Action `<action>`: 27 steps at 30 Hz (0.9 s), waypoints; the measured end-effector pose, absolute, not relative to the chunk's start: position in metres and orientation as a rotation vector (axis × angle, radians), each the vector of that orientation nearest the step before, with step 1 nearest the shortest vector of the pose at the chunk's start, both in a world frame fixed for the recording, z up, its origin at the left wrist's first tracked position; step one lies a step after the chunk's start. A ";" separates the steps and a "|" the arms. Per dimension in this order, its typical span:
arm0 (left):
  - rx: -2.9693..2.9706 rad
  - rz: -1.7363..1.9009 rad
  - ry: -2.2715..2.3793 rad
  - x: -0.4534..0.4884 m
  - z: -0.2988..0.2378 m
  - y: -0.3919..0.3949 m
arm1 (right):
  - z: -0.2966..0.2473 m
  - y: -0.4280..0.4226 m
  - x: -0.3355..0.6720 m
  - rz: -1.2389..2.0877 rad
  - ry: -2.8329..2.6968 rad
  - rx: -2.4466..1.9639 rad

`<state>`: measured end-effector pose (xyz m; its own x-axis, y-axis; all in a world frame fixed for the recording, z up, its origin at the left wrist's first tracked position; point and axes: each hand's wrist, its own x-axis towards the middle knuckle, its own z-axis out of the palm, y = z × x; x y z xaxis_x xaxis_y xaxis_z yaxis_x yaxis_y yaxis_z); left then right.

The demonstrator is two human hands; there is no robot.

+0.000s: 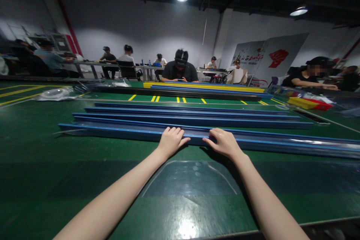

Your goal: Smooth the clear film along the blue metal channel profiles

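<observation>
A long blue channel rail [126, 132] lies across the green table, the closest of several blue rails. My left hand [170, 142] grips its near wall, fingers curled over the top edge and thumb in front. A short way along, my right hand [223, 142] holds the same wall, its fingers bent into the groove. Clear film sticks out at the rail's left end, and its right part looks shiny. Just behind lie more blue rails [239, 122], roughly parallel. Between my forearms a clear plastic sheet [194, 180] rests flat on the tabletop.
Farther back are a yellow rail [202, 87], a black bar [135, 91] and another blue rail. A clear plastic bundle [54, 93] sits at left. At right are a phone-like dark slab [312, 117] and yellow and red pieces [305, 103]. A person [180, 67] sits opposite.
</observation>
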<state>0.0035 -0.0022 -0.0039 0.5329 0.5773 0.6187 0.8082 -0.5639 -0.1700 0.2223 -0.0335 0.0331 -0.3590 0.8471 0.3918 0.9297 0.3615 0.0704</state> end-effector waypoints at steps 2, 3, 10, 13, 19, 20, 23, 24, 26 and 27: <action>-2.335 -0.708 -1.129 0.004 -0.003 -0.003 | 0.030 -0.033 0.217 -0.431 -2.374 -1.524; -2.334 -0.707 -1.129 0.004 -0.003 -0.003 | 0.029 -0.033 0.215 -0.440 -2.386 -1.498; -2.327 -0.703 -1.129 0.004 -0.003 -0.003 | 0.029 -0.031 0.210 -0.440 -2.361 -1.477; -2.330 -0.702 -1.133 0.004 -0.002 -0.003 | 0.032 -0.030 0.211 -0.424 -2.378 -1.502; -2.337 -0.722 -1.134 0.003 0.000 -0.004 | 0.037 -0.029 0.211 -0.384 -2.417 -1.512; -2.338 -0.729 -1.131 0.003 0.000 -0.004 | 0.038 -0.030 0.213 -0.373 -2.419 -1.522; -2.344 -0.732 -1.111 0.002 0.000 -0.004 | 0.040 -0.032 0.219 -0.362 -2.404 -1.583; -2.344 -0.728 -1.104 0.002 0.000 -0.004 | 0.040 -0.033 0.221 -0.364 -2.395 -1.607; -2.342 -0.717 -1.095 0.002 0.000 -0.004 | 0.041 -0.034 0.227 -0.366 -2.373 -1.648; -2.339 -0.713 -1.094 0.002 0.000 -0.004 | 0.042 -0.035 0.230 -0.366 -2.363 -1.664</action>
